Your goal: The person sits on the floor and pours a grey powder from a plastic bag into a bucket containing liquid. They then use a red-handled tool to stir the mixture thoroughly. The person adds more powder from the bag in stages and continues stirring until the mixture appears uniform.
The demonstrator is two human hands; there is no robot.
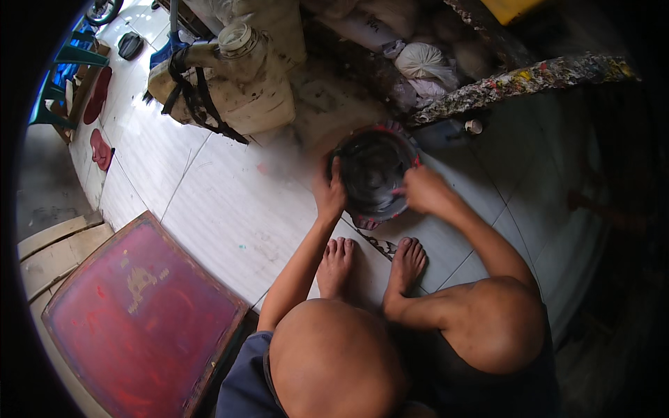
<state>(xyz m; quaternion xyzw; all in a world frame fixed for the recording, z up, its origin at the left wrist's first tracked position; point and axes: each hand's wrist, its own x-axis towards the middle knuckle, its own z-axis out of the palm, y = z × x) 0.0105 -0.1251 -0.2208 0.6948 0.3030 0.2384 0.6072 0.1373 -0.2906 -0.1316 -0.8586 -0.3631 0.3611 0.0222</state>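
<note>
A dark round basin (376,182) with a red, ragged rim is above my bare feet (334,268); its inside looks dark and glossy. My left hand (329,187) grips its left side, with the thumb on the rim. My right hand (423,188) is at the right side of the basin, fingers closed, with a small reddish tip reaching inside. That hand is smeared by motion, so what it holds cannot be made out.
A grimy jerrycan (251,90) with black straps stands ahead-left. A stained red screen frame (139,299) lies lower left. Sandals (101,150) and a green chair (59,90) are at far left. Sacks (421,63) and a paint-crusted beam (523,80) are at upper right.
</note>
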